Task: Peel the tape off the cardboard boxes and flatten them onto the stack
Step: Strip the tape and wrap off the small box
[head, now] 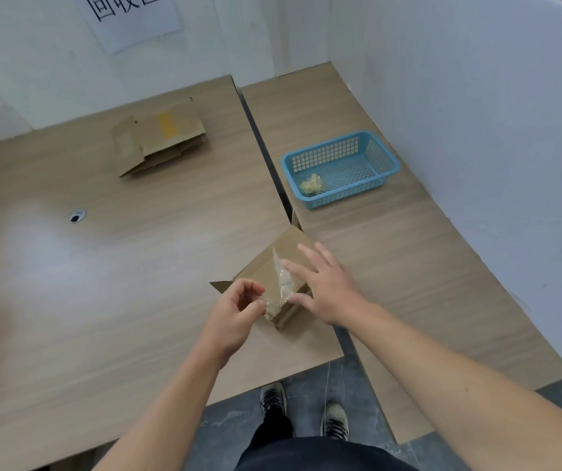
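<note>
Over the small cardboard box (272, 263), sitting on the tabletop (103, 283) with its right corner at the seam with a second tabletop (408, 249), I had both hands in view.

- Box: one flap stuck out to its left, another stood up at its far corner.
- Clear tape (284, 287): a crinkled strip ran across the box's top, and its near end was lifted off the cardboard.
- Left hand (235, 314): at the box's near-left side, thumb and fingers curled together, pinching the lifted end of the tape.
- Right hand (327, 287): fingers straight and spread apart, laid over the right part of the box's top, thumb down by the near face. It gripped nothing.
- Stack of flattened cardboard (160, 137): well beyond the box and to its left, lying flat.
- Blue basket (327, 153): beyond the box and to its right, with a crumpled wad of tape (311, 185) in its near-left corner.
- Cable hole (77, 215): far left of the box.
- Paper sign (130, 15): on the wall behind the stack.
</note>
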